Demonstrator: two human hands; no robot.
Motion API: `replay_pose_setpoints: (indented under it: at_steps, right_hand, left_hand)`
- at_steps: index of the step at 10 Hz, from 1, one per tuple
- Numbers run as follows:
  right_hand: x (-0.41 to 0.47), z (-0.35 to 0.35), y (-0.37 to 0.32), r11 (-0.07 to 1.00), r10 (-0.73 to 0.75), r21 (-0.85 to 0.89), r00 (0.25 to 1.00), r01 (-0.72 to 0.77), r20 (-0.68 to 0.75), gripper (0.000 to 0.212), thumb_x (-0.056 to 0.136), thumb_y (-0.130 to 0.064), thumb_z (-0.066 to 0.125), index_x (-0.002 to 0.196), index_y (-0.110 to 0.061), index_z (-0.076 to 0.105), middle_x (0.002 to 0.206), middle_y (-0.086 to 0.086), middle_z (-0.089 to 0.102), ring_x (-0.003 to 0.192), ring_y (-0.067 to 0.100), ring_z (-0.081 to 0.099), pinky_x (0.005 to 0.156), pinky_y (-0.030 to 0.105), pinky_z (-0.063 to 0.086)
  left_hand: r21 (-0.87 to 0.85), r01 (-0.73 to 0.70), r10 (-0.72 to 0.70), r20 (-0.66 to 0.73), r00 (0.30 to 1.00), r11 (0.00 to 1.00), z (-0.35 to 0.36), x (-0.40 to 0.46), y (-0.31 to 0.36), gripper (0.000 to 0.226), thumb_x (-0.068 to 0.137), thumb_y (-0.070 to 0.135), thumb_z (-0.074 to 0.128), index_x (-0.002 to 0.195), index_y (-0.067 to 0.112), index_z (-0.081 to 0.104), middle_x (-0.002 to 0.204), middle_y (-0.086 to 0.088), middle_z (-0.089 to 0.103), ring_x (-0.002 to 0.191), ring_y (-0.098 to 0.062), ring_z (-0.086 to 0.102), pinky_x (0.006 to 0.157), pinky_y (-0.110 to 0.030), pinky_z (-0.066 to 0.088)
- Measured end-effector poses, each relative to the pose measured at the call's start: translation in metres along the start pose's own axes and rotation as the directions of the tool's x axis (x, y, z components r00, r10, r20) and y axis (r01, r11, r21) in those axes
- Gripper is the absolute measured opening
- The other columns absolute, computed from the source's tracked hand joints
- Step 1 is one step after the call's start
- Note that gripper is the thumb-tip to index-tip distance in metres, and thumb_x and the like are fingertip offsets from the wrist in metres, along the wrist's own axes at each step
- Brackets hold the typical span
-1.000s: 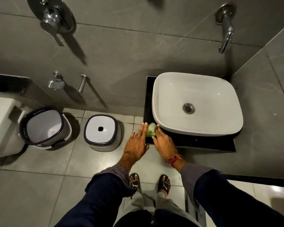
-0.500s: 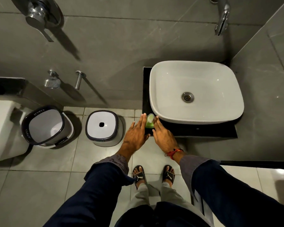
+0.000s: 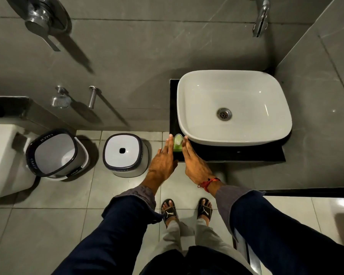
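Observation:
A small green bottle [image 3: 177, 144] with a pale cap stands on the front left corner of the black counter [image 3: 236, 153], just left of the white basin [image 3: 233, 106]. My left hand [image 3: 163, 161] lies against the bottle's left side with straight fingers. My right hand [image 3: 195, 163], with a red thread at the wrist, lies against its right side, fingers also straight. The bottle sits between the two palms; whether either hand presses it I cannot tell.
A wall tap [image 3: 260, 18] hangs above the basin. On the floor at left stand a white bucket [image 3: 56, 153] and an upturned stool [image 3: 124, 154], beside a white toilet [image 3: 2, 155]. A shower lever [image 3: 40, 18] and wall fittings [image 3: 61, 99] are on the grey wall.
The hands stay on either side of the green bottle. The view has tilted slightly, shifting the basin and the floor items in the frame.

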State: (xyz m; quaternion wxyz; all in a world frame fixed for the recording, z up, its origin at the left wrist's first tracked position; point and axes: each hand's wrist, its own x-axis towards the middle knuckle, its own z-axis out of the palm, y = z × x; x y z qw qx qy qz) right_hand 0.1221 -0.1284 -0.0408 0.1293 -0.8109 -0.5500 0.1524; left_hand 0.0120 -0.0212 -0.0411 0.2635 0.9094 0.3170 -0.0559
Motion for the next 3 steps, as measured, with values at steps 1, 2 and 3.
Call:
replay_pose_setpoints:
  at_steps: [1,2,3]
  right_hand:
    - [-0.009,-0.010,-0.001,1.000,-0.013,0.000,0.999,0.013,-0.044,0.087,0.083,0.006,0.056,0.154,-0.005,0.008,0.165,0.013,0.009,0.142,0.030,0.038,0.103,0.040,0.053]
    - [0.005,-0.040,0.001,0.994,-0.110,-0.014,0.966,0.110,-0.232,0.066,0.082,0.001,0.048,0.146,-0.003,0.033,0.147,0.016,0.046,0.131,0.030,0.048,0.103,0.044,0.051]
    - [0.035,-0.104,0.007,0.986,-0.150,-0.118,0.933,0.118,-0.326,0.059,0.078,-0.006,0.039,0.136,-0.002,0.046,0.127,0.016,0.057,0.110,0.032,0.054,0.093,0.046,0.052]
  left_hand:
    - [0.044,-0.005,0.004,0.017,1.000,0.999,-0.008,-0.002,0.000,0.094,0.100,0.026,0.057,0.159,0.007,-0.014,0.167,-0.018,0.018,0.149,-0.038,0.031,0.123,-0.048,0.027]
    - [0.145,-0.018,0.027,-0.059,0.998,0.989,-0.035,0.009,-0.009,0.090,0.098,0.033,0.058,0.159,0.000,0.001,0.153,-0.027,0.043,0.141,-0.041,0.040,0.123,-0.046,0.028]
    - [0.280,-0.061,0.117,-0.190,0.975,0.958,-0.095,0.023,-0.012,0.078,0.097,0.031,0.059,0.156,-0.004,0.022,0.144,-0.027,0.054,0.137,-0.041,0.045,0.124,-0.046,0.023]
